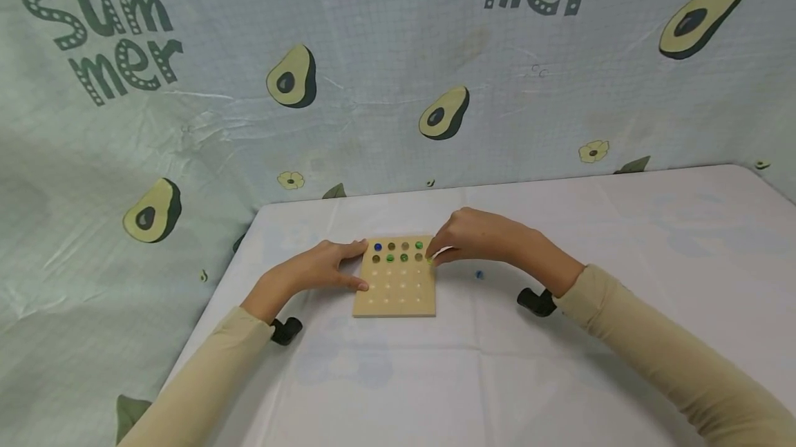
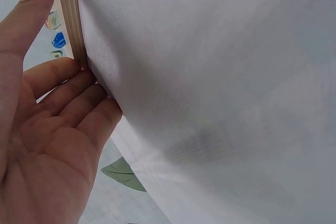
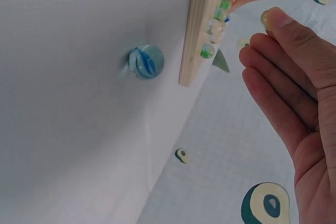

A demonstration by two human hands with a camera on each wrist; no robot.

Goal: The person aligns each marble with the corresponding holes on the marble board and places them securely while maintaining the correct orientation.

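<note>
A square wooden board (image 1: 394, 306) with rows of round hollows lies on the table, glass marbles in its two far rows. My left hand (image 1: 323, 269) rests its thumb and index fingertip against the board's left edge; in the left wrist view several fingertips touch the side of the wood. At the board's right edge, my right hand (image 1: 479, 236) pinches a yellowish marble (image 3: 265, 20) between thumb and fingertip, just above the second row. A clear marble with a blue swirl (image 3: 147, 62) lies on the cloth right of the board.
A white cloth (image 1: 398, 392) with soft creases covers the table. Behind and to the left hangs a pale sheet (image 1: 373, 5) printed with avocados and lettering. A black wrist camera (image 1: 287, 331) sits under the left wrist, another black camera (image 1: 536, 302) under the right.
</note>
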